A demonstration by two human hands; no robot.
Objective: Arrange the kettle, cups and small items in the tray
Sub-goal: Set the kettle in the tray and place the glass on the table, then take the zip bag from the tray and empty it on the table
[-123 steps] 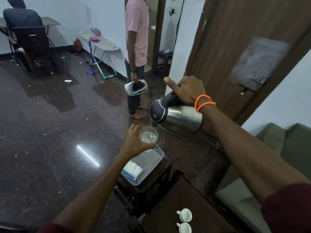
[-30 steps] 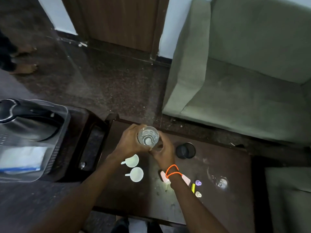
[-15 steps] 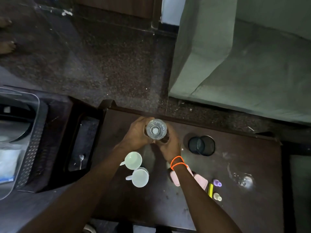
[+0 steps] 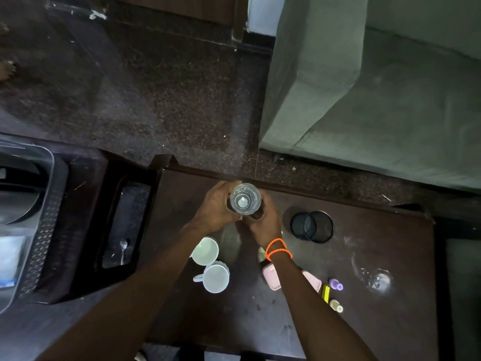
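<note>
A clear drinking glass [image 4: 245,198] with water stands near the far edge of the dark wooden table [image 4: 234,308]. My left hand [image 4: 216,205] wraps its left side and my right hand [image 4: 264,222], with orange bands at the wrist, holds its right side. Two white cups [image 4: 205,250] [image 4: 216,278] sit just below my hands. The clear tray [image 4: 44,217] is at the far left on a dark stand, with the steel kettle [image 4: 15,199] and a white packet [image 4: 10,259] inside. A pink box [image 4: 272,276], partly under my right arm, and small bottles [image 4: 335,284] lie to the right.
A black mesh cup [image 4: 311,226] lies on its side right of my hands. A clear wine glass [image 4: 372,276] lies on the table's right part. A spoon [image 4: 123,247] rests in the stand's recess. A green sofa [image 4: 377,100] fills the upper right.
The kettle went from my right hand into the tray. The view turned from the room down onto the table. Both hands now hold the glass, which stays nearly still over the last second.
</note>
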